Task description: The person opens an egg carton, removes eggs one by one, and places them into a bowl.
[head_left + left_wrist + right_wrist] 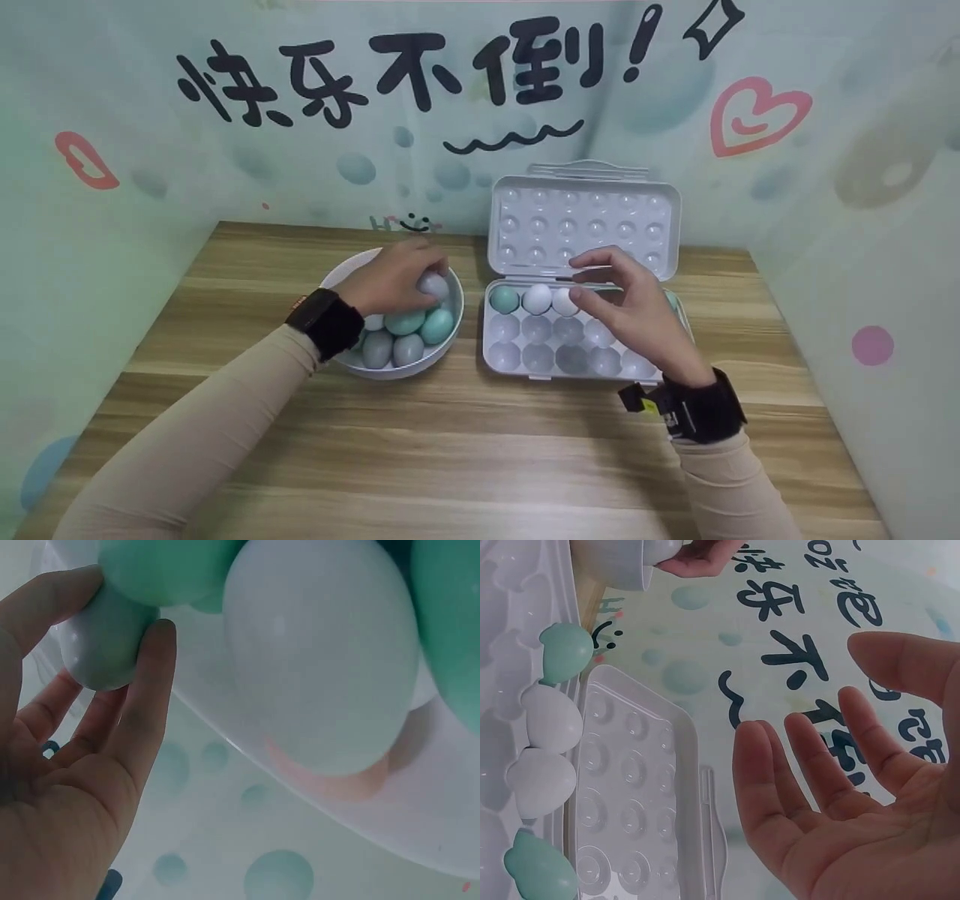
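Note:
My left hand point(397, 277) reaches over the white bowl point(455, 330) and pinches a pale grey egg point(433, 287) at its right side, thumb and fingertips on the shell in the left wrist view point(109, 645). Green eggs point(437, 326) and grey eggs point(378, 349) are heaped below it; part of the heap is hidden by the hand. Over the open egg carton point(529, 373), my right hand point(637, 311) hovers with loosely bent, spread fingers and holds nothing. The carton's back row has a green egg point(505, 300) at its left end, then two white eggs point(553, 720) and another green egg point(544, 868).
The carton's lid point(585, 225) stands raised behind it, leaning toward the printed backdrop point(420, 172). Bowl and carton sit side by side on a wooden table point(450, 457), with a narrow gap between them. The carton's middle and front rows show bare cups.

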Tool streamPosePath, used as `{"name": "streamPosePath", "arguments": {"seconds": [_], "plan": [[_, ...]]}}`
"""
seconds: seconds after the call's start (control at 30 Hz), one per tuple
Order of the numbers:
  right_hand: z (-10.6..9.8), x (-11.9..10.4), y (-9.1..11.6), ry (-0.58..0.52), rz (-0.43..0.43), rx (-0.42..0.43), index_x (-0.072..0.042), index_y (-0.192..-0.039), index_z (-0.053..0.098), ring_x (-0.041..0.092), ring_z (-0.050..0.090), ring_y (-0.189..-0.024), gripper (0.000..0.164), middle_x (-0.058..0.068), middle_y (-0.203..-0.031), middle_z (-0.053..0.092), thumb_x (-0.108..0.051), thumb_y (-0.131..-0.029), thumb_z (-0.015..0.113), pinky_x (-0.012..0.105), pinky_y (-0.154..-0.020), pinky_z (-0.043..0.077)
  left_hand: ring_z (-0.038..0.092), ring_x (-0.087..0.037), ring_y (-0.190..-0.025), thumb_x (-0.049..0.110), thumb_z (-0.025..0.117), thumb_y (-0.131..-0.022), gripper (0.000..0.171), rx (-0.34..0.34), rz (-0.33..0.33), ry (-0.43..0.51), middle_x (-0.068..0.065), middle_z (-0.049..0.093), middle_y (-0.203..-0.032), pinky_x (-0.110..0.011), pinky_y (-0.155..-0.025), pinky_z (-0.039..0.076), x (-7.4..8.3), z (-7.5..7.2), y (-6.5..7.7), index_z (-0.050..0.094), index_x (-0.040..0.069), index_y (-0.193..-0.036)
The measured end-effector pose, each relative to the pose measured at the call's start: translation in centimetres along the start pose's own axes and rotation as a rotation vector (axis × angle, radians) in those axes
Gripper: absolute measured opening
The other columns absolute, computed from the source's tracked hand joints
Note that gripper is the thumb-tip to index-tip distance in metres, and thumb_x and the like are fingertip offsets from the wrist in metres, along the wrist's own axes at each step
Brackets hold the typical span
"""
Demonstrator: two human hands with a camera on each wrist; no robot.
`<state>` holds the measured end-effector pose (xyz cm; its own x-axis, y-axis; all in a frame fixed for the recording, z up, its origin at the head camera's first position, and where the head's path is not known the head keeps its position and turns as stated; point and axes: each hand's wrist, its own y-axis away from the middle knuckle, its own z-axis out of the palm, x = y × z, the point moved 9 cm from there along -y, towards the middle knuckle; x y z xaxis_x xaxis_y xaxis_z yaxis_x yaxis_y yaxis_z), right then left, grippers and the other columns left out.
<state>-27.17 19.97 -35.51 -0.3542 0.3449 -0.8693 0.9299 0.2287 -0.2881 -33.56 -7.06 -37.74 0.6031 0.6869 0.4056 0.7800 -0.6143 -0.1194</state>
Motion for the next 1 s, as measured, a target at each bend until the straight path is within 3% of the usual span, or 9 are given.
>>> {"name": "streamPosePath", "arguments": {"seconds": [0.23,0.4,0.57,0.67,0.8,1.0], "plan": [[0.2,0.0,-0.1,0.001,-0.005,-0.006,-0.005,-0.127,0.066,0.021,0.068,-0.12,0.032,0.004,-0.129,0.066,-0.005,-0.096,0.076,0.034,-0.097,0.059,0.059,-0.027,-0.108,0.007,0.077,-0.092,0.026,-0.073,-0.049,0.045,-0.01,0.067,-0.117,-0.043,-0.098,0.052,-0.6,1.6,0.1,0.067,0.006,-0.115],[0.3,0.1,0.0,0.016,-0.012,-0.01,-0.002,-0.127,0.066,0.026,0.068,-0.122,0.032,0.005,-0.129,0.066,-0.005,-0.097,0.076,0.033,-0.097,0.059,0.06,-0.029,-0.11,0.005,0.078,-0.091,0.029,-0.093,-0.034,0.044,-0.013,0.067,-0.118,-0.044,-0.1,0.051,-0.3,1.9,0.2,0.067,0.005,-0.118],[0.3,0.2,0.1,0.023,-0.012,-0.012,0.0,-0.128,0.065,0.028,0.067,-0.123,0.033,0.006,-0.129,0.066,-0.006,-0.097,0.076,0.035,-0.098,0.059,0.059,-0.028,-0.114,0.01,0.077,-0.093,0.033,-0.128,-0.089,0.016,-0.011,0.065,-0.123,-0.043,-0.103,0.052,-0.3,2.0,0.4,0.066,0.009,-0.124],[0.5,0.2,0.0,0.035,-0.018,-0.017,-0.002,-0.127,0.065,0.024,0.067,-0.122,0.033,0.006,-0.129,0.066,-0.007,-0.097,0.076,0.034,-0.097,0.059,0.058,-0.028,-0.118,0.013,0.077,-0.094,0.034,-0.101,-0.107,-0.011,-0.011,0.064,-0.129,-0.045,-0.106,0.05,0.0,1.4,0.8,0.066,0.01,-0.126],[0.9,0.1,0.1,0.079,-0.062,-0.034,-0.004,-0.128,0.066,0.022,0.068,-0.12,0.035,0.007,-0.128,0.066,-0.005,-0.095,0.078,0.033,-0.095,0.06,0.057,-0.03,-0.119,0.016,0.079,-0.095,0.037,-0.023,-0.08,-0.019,-0.013,0.062,-0.131,-0.046,-0.106,0.05,1.1,0.1,1.5,0.066,0.009,-0.129],[2.1,-0.8,-0.6,0.26,-0.19,-0.091,-0.005,-0.131,0.066,0.023,0.068,-0.117,0.042,0.007,-0.128,0.066,-0.003,-0.091,0.081,0.042,-0.092,0.062,0.059,-0.03,-0.119,0.02,0.081,-0.095,0.038,0.12,-0.007,0.0,-0.013,0.062,-0.129,-0.045,-0.104,0.053,3.4,-1.8,2.8,0.068,0.009,-0.129]]}}
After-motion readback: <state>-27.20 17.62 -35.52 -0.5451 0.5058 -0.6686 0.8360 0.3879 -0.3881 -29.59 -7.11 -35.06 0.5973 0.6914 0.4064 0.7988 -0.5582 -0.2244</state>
